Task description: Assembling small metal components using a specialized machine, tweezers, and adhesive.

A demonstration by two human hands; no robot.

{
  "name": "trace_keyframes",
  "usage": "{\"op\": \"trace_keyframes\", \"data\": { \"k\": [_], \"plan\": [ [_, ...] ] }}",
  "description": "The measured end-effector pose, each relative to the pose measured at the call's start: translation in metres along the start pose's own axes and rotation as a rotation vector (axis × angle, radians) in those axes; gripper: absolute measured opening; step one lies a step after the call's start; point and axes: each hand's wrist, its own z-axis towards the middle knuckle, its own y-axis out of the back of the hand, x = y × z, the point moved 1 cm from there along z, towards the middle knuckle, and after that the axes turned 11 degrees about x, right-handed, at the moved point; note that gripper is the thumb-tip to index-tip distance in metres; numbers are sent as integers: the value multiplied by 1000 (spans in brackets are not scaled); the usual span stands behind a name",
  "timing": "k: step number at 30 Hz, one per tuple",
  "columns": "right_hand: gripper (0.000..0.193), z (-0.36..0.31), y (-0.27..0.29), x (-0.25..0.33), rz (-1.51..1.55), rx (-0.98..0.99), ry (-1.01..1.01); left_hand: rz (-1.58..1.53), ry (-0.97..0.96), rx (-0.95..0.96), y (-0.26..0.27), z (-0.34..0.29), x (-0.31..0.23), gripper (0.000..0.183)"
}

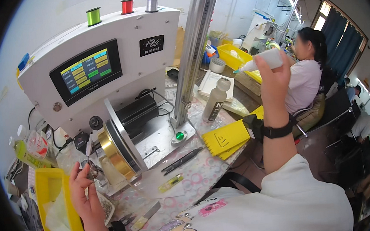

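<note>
The white squeeze bottle [270, 58] sits clasped between the right fingers [285, 66]; left fingers' [81, 182] hold unclear.

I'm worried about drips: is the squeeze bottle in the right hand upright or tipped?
Tipped: the white squeeze bottle lies nearly sideways in the right hand, its nozzle pointing left and slightly down in the picture.

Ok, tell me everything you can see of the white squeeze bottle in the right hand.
The squeeze bottle is small and whitish, looks like soft plastic, and narrows to a pale, pointed nozzle with a blue-green tip. The right hand grips its body, covering part of it. It is tipped nearly onto its side, nozzle pointing left and slightly down, raised clear of the table. Only that hand visibly touches it; how full it is, I cannot tell.
</note>
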Motion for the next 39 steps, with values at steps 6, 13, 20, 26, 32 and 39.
{"op": "trace_keyframes", "data": {
  "k": [6, 13, 20, 26, 32, 39],
  "plan": [
    [38, 7, 5, -46, -491, 333, -282, 34, -8, -7, 0, 0, -1, 7],
    [25, -81, -60, 9, -709, 871, 432, 32, -12, -24, 1, -2, -2, 7],
    [18, -169, -99, -8, -537, 1496, 291, 134, -97, -5, 5, 5, -4, 15],
    [23, -161, -104, 2, -614, 1538, 201, 145, -141, 18, 8, 3, -5, 15],
    [28, -87, -94, 76, 42, 1180, 101, 185, -154, -2, 12, 4, -7, 15],
    [30, -52, -163, 86, 582, 1152, 160, 171, -139, -2, 13, 4, -4, 13]
  ]
}}
